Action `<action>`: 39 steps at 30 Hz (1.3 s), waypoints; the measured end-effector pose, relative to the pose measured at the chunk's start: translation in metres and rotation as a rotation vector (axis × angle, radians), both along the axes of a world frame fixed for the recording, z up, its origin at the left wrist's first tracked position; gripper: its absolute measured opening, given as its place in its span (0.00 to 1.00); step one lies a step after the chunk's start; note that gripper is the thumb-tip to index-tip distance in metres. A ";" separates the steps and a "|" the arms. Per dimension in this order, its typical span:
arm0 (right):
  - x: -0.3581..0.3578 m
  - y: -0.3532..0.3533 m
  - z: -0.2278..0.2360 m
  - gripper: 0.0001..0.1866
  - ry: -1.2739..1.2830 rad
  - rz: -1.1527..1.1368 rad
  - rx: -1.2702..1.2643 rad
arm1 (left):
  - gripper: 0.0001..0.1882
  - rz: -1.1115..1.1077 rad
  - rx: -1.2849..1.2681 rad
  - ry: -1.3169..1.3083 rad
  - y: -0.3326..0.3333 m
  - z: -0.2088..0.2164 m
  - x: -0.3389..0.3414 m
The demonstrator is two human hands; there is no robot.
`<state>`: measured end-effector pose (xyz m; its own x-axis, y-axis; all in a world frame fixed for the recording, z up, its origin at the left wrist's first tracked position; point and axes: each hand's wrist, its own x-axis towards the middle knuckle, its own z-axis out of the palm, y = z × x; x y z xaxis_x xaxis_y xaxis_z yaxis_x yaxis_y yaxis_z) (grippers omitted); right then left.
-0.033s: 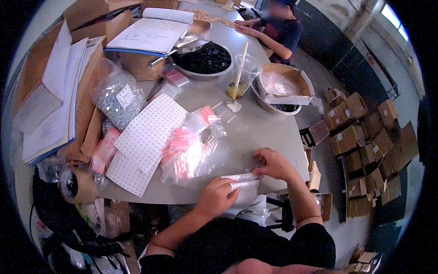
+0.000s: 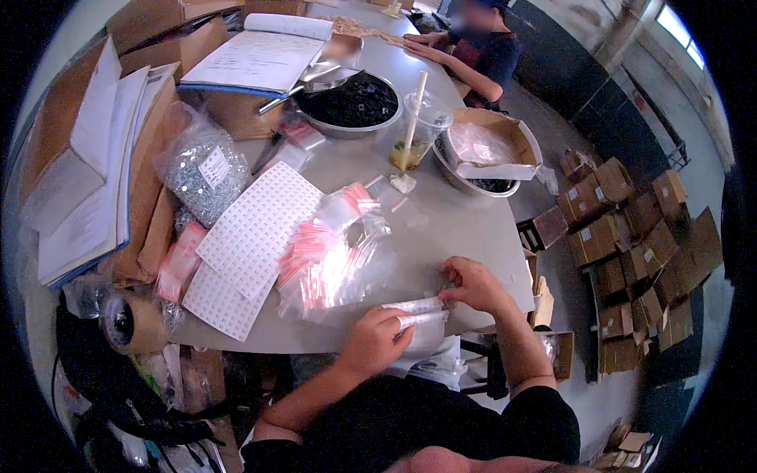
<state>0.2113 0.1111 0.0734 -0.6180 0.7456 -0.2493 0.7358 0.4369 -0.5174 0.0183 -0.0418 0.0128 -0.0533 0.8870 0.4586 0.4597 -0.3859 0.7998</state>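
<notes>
Clear plastic packaging (image 2: 428, 335) sits lower centre of frame; we see left hand (image 2: 374, 340) pinching its left side, right hand (image 2: 473, 284) curled at its right end, can't tell if pinching; we'd likely do best holding it flat, left grip light

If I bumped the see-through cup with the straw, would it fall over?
The clear cup might tip easily, since it stands tall and a long straw pokes out the top. It's probably light, with just a little yellowish liquid near the bottom. Its thin-looking plastic may squash in a tight grip.
</notes>
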 end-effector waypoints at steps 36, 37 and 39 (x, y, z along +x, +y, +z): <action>-0.019 0.000 -0.024 0.38 -0.142 0.551 0.308 | 0.07 -0.066 -0.027 -0.010 -0.003 -0.004 0.001; -0.013 -0.001 -0.025 0.36 -0.072 0.490 0.289 | 0.07 -0.049 -0.038 -0.013 -0.004 -0.003 0.001; -0.008 -0.004 -0.021 0.33 0.065 0.369 0.250 | 0.08 -0.014 -0.061 -0.019 -0.002 0.004 0.000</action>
